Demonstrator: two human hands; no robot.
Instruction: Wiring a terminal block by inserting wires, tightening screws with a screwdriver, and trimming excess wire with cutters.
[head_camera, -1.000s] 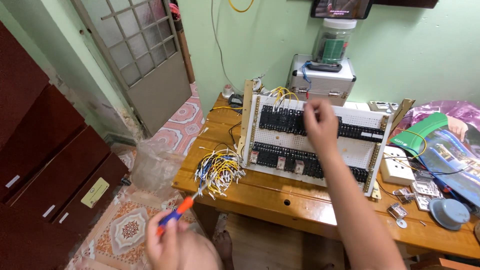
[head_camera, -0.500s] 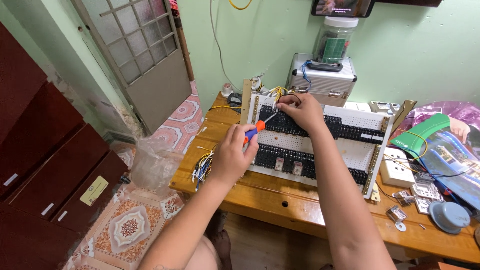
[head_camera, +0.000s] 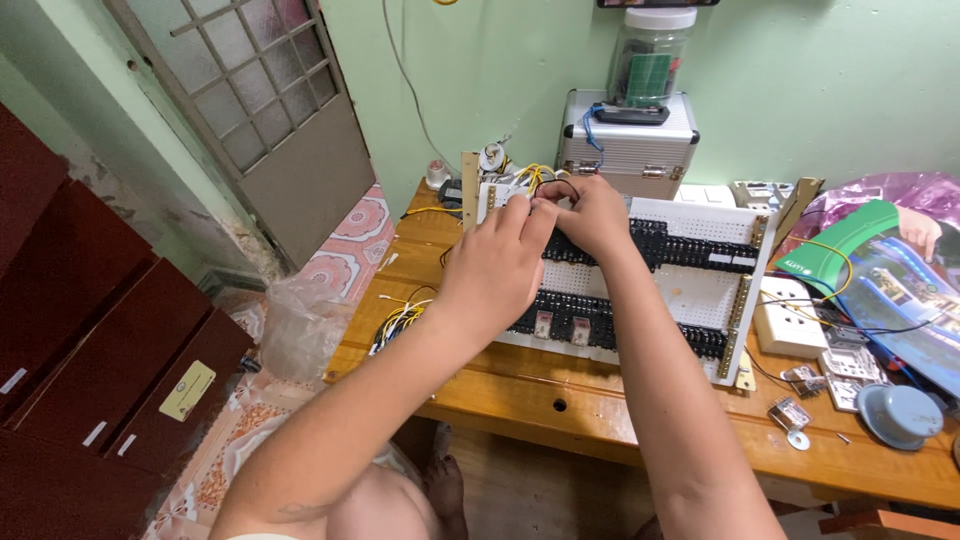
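On the wooden tabletop (head_camera: 520, 385) lies the largest thing at hand, a white perforated wiring panel with two rows of black terminal blocks (head_camera: 700, 295), propped at a slant toward the person so that its face can be reached from above. Behind it, at about twelve o'clock, a silver ribbed metal case (head_camera: 628, 140) stands against the green wall and carries a clear plastic jar (head_camera: 648, 55) on its lid. At three o'clock from the panel lie a green and blue printed sheet (head_camera: 880, 285) and a white square wall socket (head_camera: 790, 318); toward four o'clock sit a round grey cap (head_camera: 898, 412) and some small metal parts, too small to tell apart. At nine o'clock a loose bundle of yellow and white wires (head_camera: 402, 322) trails over the table edge, within easy reach.

Both hands meet at the panel's upper left corner, near eleven o'clock. The right hand (head_camera: 590, 215) is pinched narrow, fingertips pressed at the end of the upper terminal row where yellow wires (head_camera: 535, 177) rise. The left hand (head_camera: 495, 270) is curled close beside it, fingers touching the right; whether it holds anything I cannot tell, since its palm faces away.
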